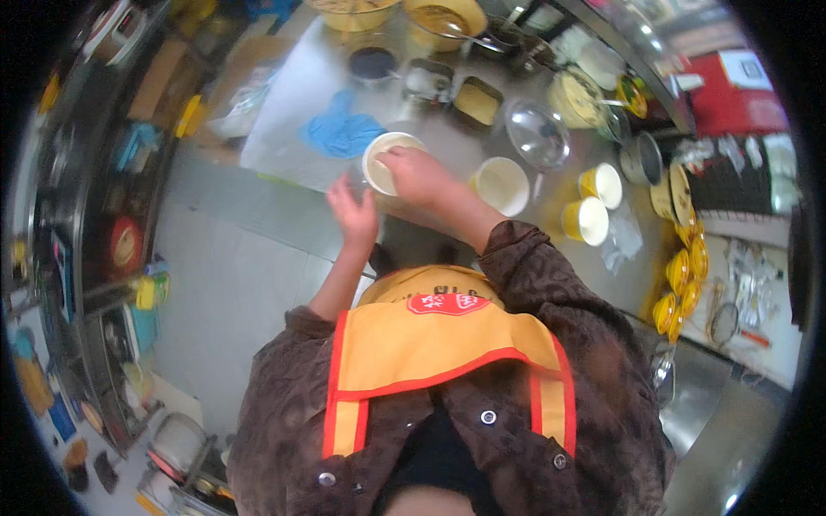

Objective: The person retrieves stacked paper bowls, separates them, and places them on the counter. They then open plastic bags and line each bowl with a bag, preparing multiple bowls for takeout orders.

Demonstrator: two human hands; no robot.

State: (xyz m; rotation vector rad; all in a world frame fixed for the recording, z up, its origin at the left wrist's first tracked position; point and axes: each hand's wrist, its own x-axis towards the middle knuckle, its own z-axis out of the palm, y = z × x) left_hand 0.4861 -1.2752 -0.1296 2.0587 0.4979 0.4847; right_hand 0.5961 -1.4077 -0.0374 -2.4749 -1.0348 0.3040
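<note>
A white round tub (395, 140) stands near the front edge of the steel table. My right hand (413, 171) reaches over its rim, fingertips inside; whether they pinch anything is hidden. Beside the tub, to its lower left, is my left hand (355, 209), fingers spread and blurred, with something clear and thin near the fingertips that I cannot name. A crumpled blue plastic glove (342, 129) lies just behind the tub. To the right of my right forearm stands a larger paper tub (502, 187), its mouth facing up.
Two yellow-and-white paper cups (585, 221) stand farther right by a clear plastic bag (623, 238). Behind are a glass lid (537, 135), a square container of yellowish food (477, 102), a dark-filled bowl (372, 63) and large basins (445, 24). Yellow bowls (677, 271) line the right edge.
</note>
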